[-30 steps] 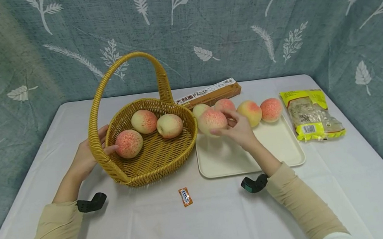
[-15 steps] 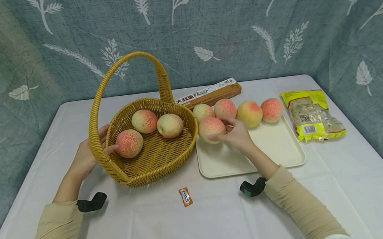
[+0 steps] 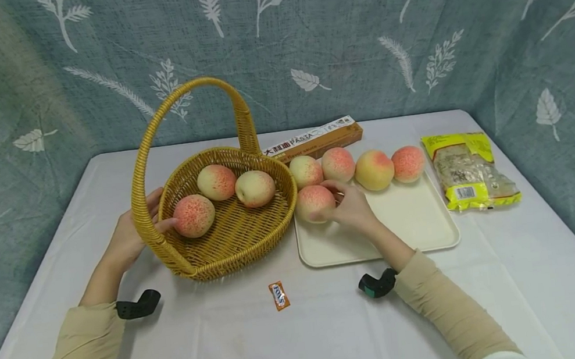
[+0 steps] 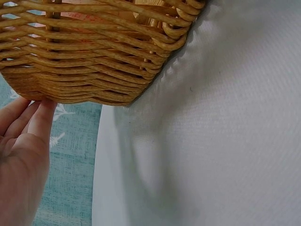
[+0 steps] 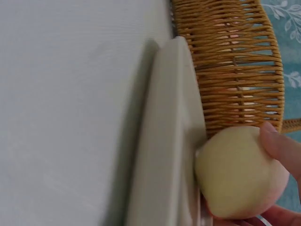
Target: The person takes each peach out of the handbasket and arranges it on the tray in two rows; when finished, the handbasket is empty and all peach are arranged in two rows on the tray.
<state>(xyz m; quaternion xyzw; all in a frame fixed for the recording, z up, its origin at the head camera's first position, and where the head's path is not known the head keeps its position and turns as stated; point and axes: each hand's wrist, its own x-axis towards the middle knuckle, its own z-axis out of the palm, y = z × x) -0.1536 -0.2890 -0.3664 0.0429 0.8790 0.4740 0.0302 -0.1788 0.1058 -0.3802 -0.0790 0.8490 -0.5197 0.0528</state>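
Right hand (image 3: 351, 211) curled around a peach (image 3: 314, 203) on the cream tray (image 3: 419, 227), left hand (image 3: 127, 237) with relaxed fingers against the wicker basket (image 3: 230, 238)

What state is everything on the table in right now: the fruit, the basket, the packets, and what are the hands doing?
Basket: upright, holds three peaches.
Peach in right hand: gripped, low over the tray.
Tray: flat, four more peaches lined along its far edge.
Left hand: fingers rest on the basket's side.
Right hand: fingers curled round the peach.
Pasta box: lying flat, closed.
Yellow packet: lying flat, sealed.
Candy: wrapped.
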